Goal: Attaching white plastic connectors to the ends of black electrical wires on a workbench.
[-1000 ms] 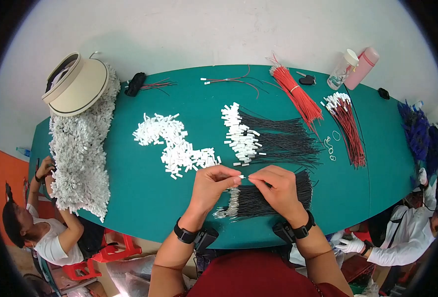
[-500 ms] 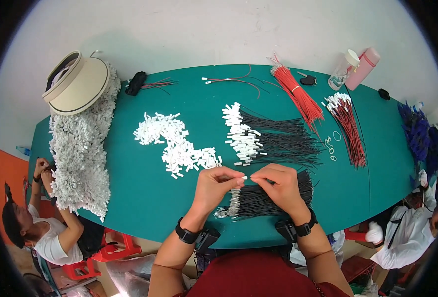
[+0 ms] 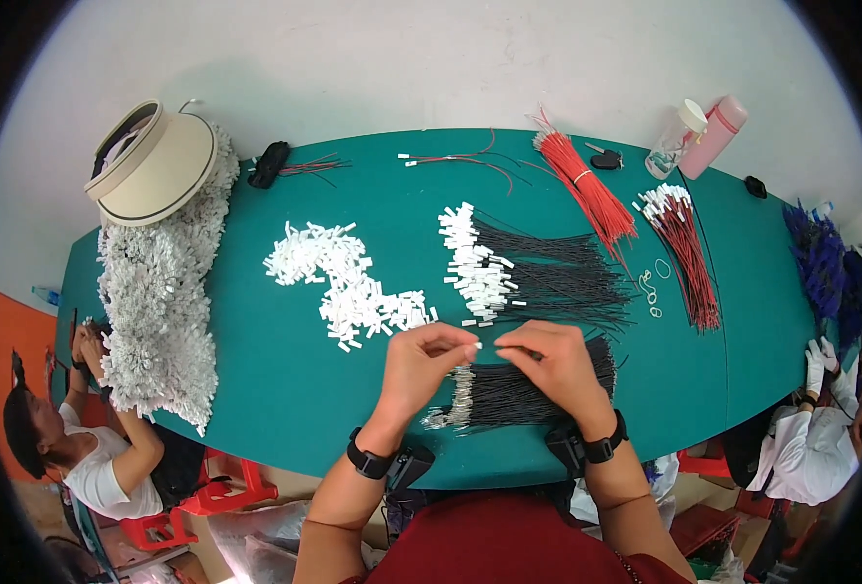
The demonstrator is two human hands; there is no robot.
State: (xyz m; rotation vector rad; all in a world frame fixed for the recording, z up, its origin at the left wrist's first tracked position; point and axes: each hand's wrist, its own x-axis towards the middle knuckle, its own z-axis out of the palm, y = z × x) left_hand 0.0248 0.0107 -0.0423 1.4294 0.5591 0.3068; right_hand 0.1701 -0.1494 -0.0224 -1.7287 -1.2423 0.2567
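Left fingers (image 3: 448,336) pinching a connector (image 3: 478,346) by the left end of the near black bundle (image 3: 523,397). Right fingers (image 3: 526,341) over that bundle, tips close; any hold cannot be told. White pile (image 3: 351,298) left of bundle, on counter (image 3: 294,409).

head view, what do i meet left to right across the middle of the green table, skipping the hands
Large white bundle → pile of small white pieces → far bunch of black wires with white ends → dark red wires with white ends → blue-purple bundle
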